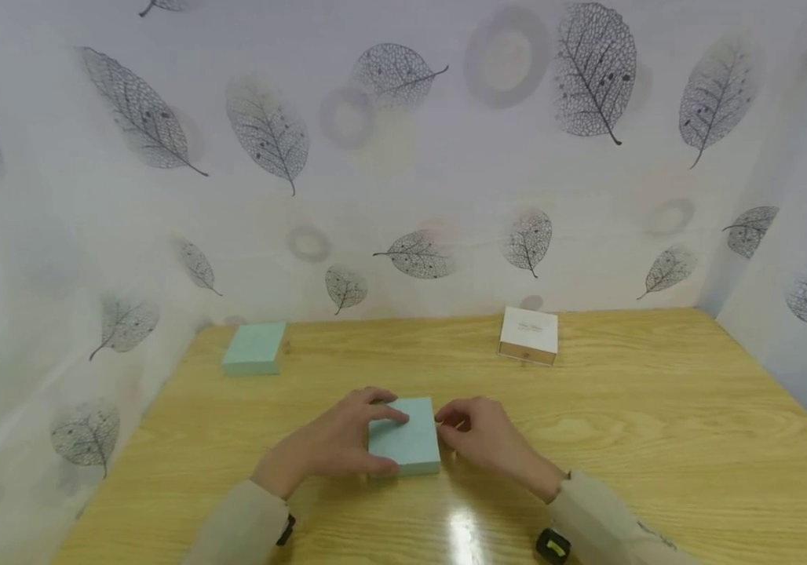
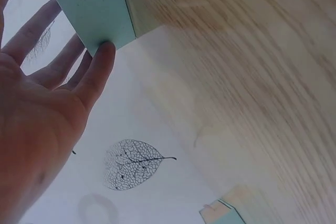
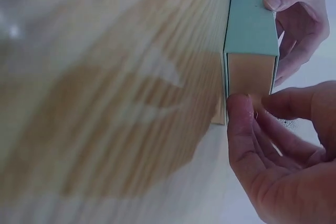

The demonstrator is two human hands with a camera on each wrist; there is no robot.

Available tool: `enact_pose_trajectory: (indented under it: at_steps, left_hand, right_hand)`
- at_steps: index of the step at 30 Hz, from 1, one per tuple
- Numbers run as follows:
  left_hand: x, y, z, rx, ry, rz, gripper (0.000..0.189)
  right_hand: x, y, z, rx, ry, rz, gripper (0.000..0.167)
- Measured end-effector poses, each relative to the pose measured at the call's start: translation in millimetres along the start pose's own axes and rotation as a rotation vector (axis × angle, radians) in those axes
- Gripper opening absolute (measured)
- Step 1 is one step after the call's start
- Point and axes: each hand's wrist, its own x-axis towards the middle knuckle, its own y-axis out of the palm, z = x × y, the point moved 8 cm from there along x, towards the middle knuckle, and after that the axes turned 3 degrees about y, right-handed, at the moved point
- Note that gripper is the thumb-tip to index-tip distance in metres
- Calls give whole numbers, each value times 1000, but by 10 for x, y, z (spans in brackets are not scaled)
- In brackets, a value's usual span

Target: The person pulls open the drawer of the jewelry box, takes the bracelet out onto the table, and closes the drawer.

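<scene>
A mint-green drawer box [image 1: 414, 443] lies on the table in front of me, between both hands. My left hand [image 1: 333, 439] grips it from the left, thumb at the near edge and fingers reaching over the top and far side. In the left wrist view the thumb presses the green side wall [image 2: 97, 11]. My right hand [image 1: 484, 441] is at the box's right end. There, in the right wrist view, its thumb and forefinger pinch at the tan drawer front [image 3: 251, 72], where a small gold-coloured pull [image 3: 255, 114] shows partly between the fingers.
Another mint-green box [image 1: 255, 348] lies at the back left of the wood-grain table [image 1: 622, 408]. A white box [image 1: 529, 331] with a tan front stands at the back right. Leaf-patterned sheets [image 1: 410, 180] rise behind the table and at both sides.
</scene>
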Motion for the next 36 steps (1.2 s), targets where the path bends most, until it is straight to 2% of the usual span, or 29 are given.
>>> enact_pose_trajectory:
  at_steps: [6,15,28,36]
  left_hand:
    - [8,41,-66,-11,0,1,55]
    - [11,58,-122,21,5,-12,58]
    - [48,78,-121,35,0,-1,60]
    - [64,88,-120,39,-5,0,59]
  right_hand:
    - [-35,-44,-85,20,103,-44,14]
    - [-91,-1,-152,162,234,-38,14]
    - [-121,29,-155,285,240,-39,20]
    - [-125,26,-168,281,248,-56,20]
